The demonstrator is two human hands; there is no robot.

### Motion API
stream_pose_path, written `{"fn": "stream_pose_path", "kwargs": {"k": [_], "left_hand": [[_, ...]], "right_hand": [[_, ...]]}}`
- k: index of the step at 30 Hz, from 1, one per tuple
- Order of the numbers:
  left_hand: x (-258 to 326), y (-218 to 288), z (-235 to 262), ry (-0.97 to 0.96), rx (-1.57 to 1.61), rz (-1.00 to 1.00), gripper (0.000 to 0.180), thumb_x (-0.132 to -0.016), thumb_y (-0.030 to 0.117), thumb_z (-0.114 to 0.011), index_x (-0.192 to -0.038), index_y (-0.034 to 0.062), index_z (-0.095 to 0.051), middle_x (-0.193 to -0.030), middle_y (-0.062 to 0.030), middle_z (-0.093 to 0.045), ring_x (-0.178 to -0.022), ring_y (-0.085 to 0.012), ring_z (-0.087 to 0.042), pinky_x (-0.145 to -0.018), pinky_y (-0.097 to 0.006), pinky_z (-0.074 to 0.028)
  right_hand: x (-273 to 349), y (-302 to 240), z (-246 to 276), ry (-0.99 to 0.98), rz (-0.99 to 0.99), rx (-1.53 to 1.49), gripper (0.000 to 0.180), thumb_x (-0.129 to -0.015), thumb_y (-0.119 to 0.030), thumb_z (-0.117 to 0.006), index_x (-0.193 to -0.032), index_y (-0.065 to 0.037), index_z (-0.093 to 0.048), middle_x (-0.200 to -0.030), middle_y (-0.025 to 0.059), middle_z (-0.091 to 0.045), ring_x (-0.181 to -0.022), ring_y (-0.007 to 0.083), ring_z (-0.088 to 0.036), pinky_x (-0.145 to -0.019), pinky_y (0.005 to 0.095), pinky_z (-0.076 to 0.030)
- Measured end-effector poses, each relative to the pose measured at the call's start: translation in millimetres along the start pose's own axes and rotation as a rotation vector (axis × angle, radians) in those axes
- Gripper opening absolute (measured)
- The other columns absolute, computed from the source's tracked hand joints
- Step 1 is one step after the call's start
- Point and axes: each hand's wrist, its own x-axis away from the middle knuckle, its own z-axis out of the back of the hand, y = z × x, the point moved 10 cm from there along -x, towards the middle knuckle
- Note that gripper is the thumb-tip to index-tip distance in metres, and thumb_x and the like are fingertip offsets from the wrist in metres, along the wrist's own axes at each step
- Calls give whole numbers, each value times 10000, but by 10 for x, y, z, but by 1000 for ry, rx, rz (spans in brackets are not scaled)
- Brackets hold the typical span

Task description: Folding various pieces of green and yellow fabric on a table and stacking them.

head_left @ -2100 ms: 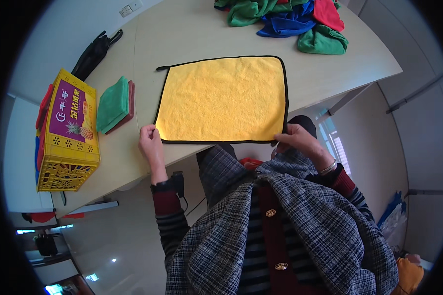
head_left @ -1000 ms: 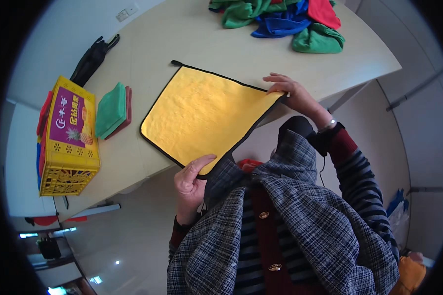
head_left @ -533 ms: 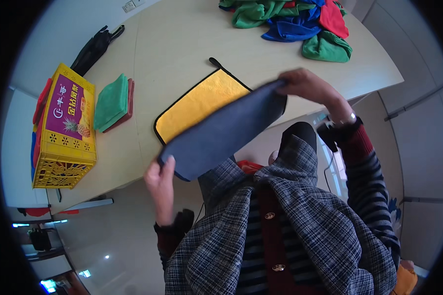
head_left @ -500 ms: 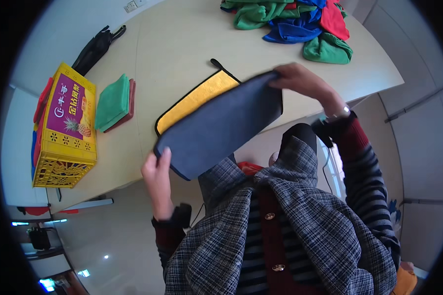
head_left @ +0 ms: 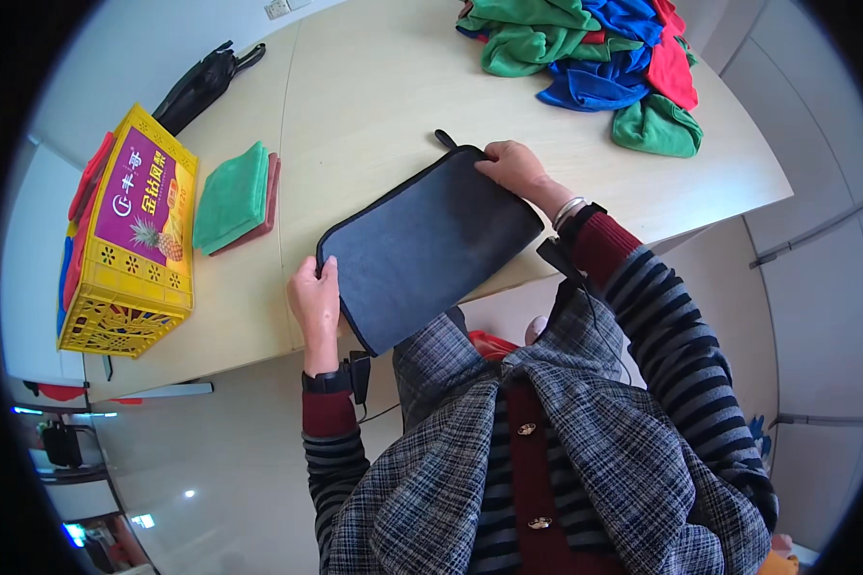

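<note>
A folded grey cloth (head_left: 431, 249) with black edging lies slantwise across the front edge of the table, its near part reaching over the edge above my lap. A small black loop sticks out at its far corner. My left hand (head_left: 314, 299) is closed on the cloth's left end, thumb on top and fingers beneath. At the far right corner my right hand (head_left: 520, 174) pinches the cloth's edge between thumb and fingers. The underside of the cloth is hidden.
On the left stands a yellow crate (head_left: 129, 321) with coloured cloths in it. Beside it lie a folded green cloth (head_left: 232, 201) and a reddish-brown cloth (head_left: 275, 192). A black folded umbrella (head_left: 201, 86) lies behind. A heap of green, blue and red cloths (head_left: 594, 57) covers the back right.
The grey half has come down over the yellow side, which no longer shows. My right hand has moved left and slightly down with the cloth's edge; my left hand still grips its end.
</note>
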Motion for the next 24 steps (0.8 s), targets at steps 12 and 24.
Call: {"fn": "stream_pose_path", "kwargs": {"k": [12, 24], "left_hand": [[1, 198, 77, 79, -207, -25, 309, -908, 262, -686, -814, 17, -523, -700, -203, -583, -660, -412, -579, -609, -475, -449], [-146, 73, 131, 105, -396, -31, 279, -933, 290, -663, -877, 36, -560, -831, -200, -659, -788, -422, -637, -687, -495, -494]], "right_hand": [[51, -97, 29, 82, -16, 243, 298, -867, -334, -679, -983, -61, -709, -899, 164, -721, -873, 339, -696, -786, 424, -542], [-71, -178, 31, 115, 64, 107, 304, -876, -338, -682, -985, -56, -716, -879, 178, -718, -854, 339, -695, -782, 406, -543]]}}
